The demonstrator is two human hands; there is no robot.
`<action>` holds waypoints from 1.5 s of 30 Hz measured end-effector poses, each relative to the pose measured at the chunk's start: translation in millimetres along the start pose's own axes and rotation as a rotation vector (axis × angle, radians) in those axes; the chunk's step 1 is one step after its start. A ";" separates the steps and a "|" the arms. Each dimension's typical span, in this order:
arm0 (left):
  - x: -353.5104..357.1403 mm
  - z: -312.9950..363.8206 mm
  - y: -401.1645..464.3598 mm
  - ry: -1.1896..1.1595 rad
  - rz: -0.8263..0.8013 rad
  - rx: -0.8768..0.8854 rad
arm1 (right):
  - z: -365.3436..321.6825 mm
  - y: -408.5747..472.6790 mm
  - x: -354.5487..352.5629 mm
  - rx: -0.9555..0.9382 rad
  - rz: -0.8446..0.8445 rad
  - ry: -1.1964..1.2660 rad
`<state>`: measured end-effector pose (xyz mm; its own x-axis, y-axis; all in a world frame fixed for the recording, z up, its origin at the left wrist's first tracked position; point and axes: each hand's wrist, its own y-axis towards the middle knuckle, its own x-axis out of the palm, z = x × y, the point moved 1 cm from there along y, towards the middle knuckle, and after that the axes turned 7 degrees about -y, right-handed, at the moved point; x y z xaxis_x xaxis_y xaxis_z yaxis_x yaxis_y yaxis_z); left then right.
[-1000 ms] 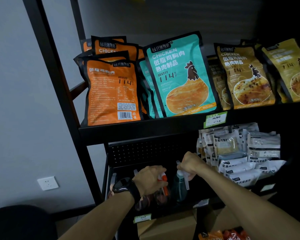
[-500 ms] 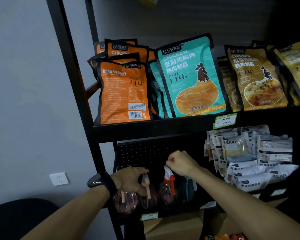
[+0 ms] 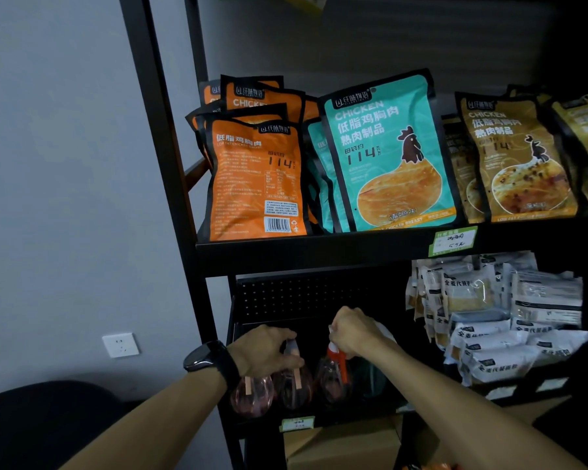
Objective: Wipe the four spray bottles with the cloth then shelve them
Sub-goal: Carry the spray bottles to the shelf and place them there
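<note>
Pink spray bottle (image 3: 291, 385) head gripped by left hand (image 3: 265, 354), red-triggered bottle (image 3: 333, 374) top gripped by right hand (image 3: 353, 330)

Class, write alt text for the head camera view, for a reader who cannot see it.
Two hands reach into a dark lower shelf: the left hand grips a pink spray bottle, the right hand holds the head of a red-triggered spray bottle. Above, chicken breast pouches stand in a row.
</note>
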<state>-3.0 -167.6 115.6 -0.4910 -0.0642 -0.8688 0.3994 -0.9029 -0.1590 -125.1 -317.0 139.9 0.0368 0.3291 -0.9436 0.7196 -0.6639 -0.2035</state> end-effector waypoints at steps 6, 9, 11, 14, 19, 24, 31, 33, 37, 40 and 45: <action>-0.5 -0.7 -0.1 -0.019 -0.017 0.004 | 0.9 1.1 1.4 -0.022 0.018 -0.039; -2.4 1.4 -5.4 -0.010 -0.042 0.014 | -1.1 -0.7 0.0 -0.024 -0.009 -0.050; -10.2 5.3 -12.6 -0.002 -0.052 0.020 | -5.1 -6.3 -3.7 -0.060 0.028 -0.062; -27.8 3.8 -23.4 0.034 -0.061 -0.025 | -15.9 -12.0 -6.8 -0.192 0.171 0.009; -33.8 -8.7 -39.8 0.120 -0.054 -0.101 | -42.7 -17.1 2.1 -0.253 0.024 0.108; -25.3 -16.5 -52.6 0.162 0.008 -0.079 | -52.7 -20.3 20.0 -0.167 -0.115 0.103; -14.3 -22.2 -57.0 0.079 0.179 -0.073 | -57.0 -16.0 27.9 -0.113 -0.100 0.207; -14.1 -22.1 -57.5 0.074 0.195 -0.068 | -55.2 -10.0 33.2 -0.108 -0.085 0.247; -14.9 -19.5 -60.1 0.054 0.211 -0.058 | -57.4 -11.5 32.6 -0.109 -0.061 0.289; -14.9 -18.3 -62.7 0.053 0.212 -0.054 | -59.7 -13.1 30.7 -0.104 -0.060 0.286; -16.9 -15.0 -61.9 0.079 0.195 -0.077 | -57.7 -16.4 29.9 -0.100 -0.079 0.284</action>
<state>-7.9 -104.2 133.1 -0.3376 -0.1976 -0.9203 0.5399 -0.8416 -0.0173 -95.8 -257.5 130.0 0.1602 0.5614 -0.8119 0.7921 -0.5639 -0.2336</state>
